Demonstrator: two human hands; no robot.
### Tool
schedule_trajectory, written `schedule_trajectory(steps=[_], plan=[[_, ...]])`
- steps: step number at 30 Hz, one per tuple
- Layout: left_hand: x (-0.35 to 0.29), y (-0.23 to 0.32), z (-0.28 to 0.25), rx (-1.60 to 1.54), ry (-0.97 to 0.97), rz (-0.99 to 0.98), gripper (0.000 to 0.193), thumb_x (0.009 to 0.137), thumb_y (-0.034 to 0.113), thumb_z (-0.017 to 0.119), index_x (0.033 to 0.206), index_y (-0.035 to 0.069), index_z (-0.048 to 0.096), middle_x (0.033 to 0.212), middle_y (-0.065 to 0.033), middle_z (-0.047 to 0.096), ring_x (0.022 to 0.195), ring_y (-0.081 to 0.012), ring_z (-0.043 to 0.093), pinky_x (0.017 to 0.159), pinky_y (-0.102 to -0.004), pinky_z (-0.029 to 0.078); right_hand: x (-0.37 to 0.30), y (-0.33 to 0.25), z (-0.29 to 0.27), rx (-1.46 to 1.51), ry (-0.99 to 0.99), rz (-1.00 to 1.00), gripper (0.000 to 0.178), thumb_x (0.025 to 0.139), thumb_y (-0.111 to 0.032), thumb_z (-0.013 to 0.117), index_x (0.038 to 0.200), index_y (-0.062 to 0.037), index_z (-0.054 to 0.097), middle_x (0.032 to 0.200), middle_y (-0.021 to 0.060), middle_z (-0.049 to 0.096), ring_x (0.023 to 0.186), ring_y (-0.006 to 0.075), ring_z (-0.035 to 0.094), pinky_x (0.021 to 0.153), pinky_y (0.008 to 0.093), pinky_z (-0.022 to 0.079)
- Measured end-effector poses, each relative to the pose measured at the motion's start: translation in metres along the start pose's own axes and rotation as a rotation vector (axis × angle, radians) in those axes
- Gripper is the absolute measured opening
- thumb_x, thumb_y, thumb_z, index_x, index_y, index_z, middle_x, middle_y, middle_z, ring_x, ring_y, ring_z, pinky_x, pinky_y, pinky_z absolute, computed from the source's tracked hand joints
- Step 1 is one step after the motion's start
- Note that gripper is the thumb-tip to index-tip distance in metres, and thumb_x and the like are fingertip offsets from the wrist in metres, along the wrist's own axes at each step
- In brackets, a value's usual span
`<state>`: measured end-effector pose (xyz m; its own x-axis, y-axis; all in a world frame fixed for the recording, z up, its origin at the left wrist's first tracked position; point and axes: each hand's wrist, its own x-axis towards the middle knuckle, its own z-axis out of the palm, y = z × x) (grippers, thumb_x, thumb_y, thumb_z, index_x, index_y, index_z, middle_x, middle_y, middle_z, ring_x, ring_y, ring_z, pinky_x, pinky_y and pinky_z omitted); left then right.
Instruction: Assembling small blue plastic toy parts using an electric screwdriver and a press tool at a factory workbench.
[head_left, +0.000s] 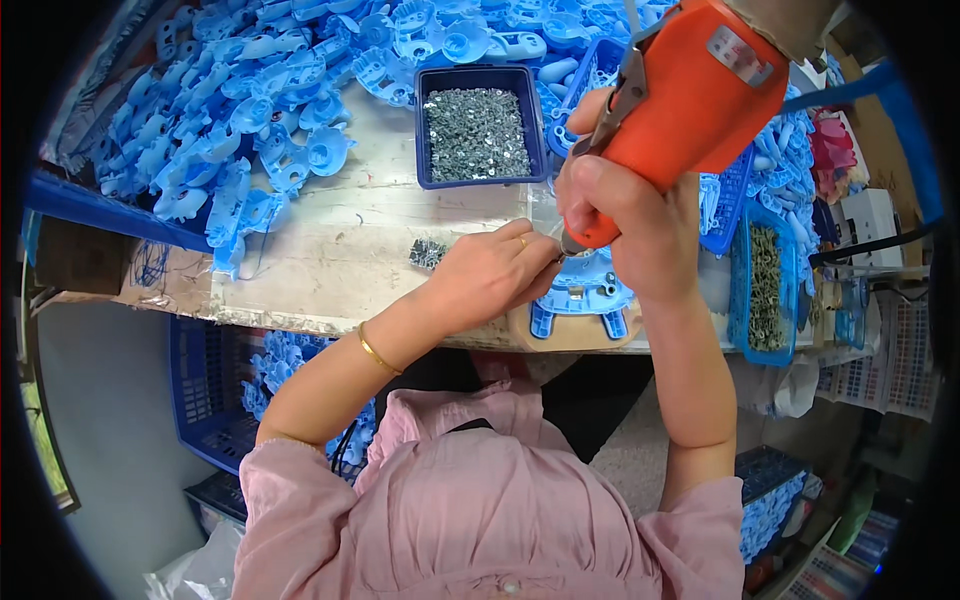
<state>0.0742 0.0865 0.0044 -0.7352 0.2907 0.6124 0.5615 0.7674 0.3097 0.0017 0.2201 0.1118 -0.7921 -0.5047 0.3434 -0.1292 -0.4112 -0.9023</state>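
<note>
My right hand (630, 205) is wrapped round an orange electric screwdriver (690, 100), tilted with its nose pointing down and left. Its tip meets a light blue plastic part (585, 285) that lies on a tan board (520, 325) at the table's front edge. The fingers of my left hand (495, 265) are pinched together right beside the tip; what they hold, if anything, is hidden. Left of that hand sits a small heap of dark metal pieces (428, 253). Beyond both hands stands a dark blue tray (420, 130) of small metal pieces.
Light blue plastic parts (230, 100) are piled high at the back and left of the worktable (370, 215). A blue bin (740, 310) of brass-coloured screws stands at the right. Below the table's left side is a dark blue crate (200, 400) with more parts.
</note>
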Motion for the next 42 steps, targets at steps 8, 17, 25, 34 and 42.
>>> schedule_trajectory(steps=[8,17,25,34,42], plan=[[-0.009,0.002,-0.005,-0.102,-0.125,-0.204,0.066,0.074,0.052,0.08,0.115,0.007,0.058,0.098,-0.0064,0.064,0.093,-0.028,0.061,0.075,-0.039,0.053,-0.02,0.013,-0.011,-0.254,-0.022,0.107,0.023,0.083,-0.003,0.061,0.105,0.0019,0.055,0.064,0.0045,0.057,0.052,0.0097,0.051,0.049,0.025,0.04],[-0.013,0.009,0.008,-0.014,-0.259,-0.201,0.071,0.073,0.056,0.079,0.12,0.006,0.059,0.119,-0.0096,0.058,0.106,-0.0282,0.057,0.086,-0.0392,0.051,-0.027,0.038,-0.019,-0.175,0.049,0.121,0.019,0.083,-0.003,0.061,0.1,0.0007,0.053,0.063,0.0035,0.054,0.05,0.0089,0.048,0.047,0.0252,0.038],[-0.013,0.01,0.013,-0.06,-0.191,-0.216,0.07,0.072,0.049,0.082,0.121,0.006,0.059,0.117,-0.0094,0.057,0.107,-0.028,0.058,0.086,-0.0387,0.051,-0.028,0.036,-0.019,-0.194,0.022,0.021,0.019,0.083,-0.002,0.06,0.101,0.0012,0.053,0.062,0.0033,0.053,0.049,0.0083,0.045,0.045,0.0252,0.036],[-0.015,0.008,0.014,-0.065,-0.189,-0.197,0.071,0.072,0.048,0.082,0.121,0.004,0.057,0.118,-0.0091,0.056,0.106,-0.0281,0.058,0.087,-0.0387,0.05,-0.028,0.037,-0.02,-0.168,0.016,0.043,0.02,0.083,-0.002,0.06,0.102,0.0014,0.053,0.062,0.0034,0.053,0.047,0.0083,0.044,0.044,0.0251,0.035],[-0.013,0.01,0.013,-0.061,-0.202,-0.213,0.07,0.07,0.049,0.083,0.118,0.004,0.058,0.117,-0.0092,0.057,0.106,-0.0283,0.058,0.087,-0.0386,0.05,-0.032,0.043,-0.02,-0.132,0.087,0.062,0.013,0.083,-0.001,0.06,0.094,0.0013,0.053,0.062,0.0043,0.054,0.049,0.0082,0.046,0.044,0.0247,0.036]])
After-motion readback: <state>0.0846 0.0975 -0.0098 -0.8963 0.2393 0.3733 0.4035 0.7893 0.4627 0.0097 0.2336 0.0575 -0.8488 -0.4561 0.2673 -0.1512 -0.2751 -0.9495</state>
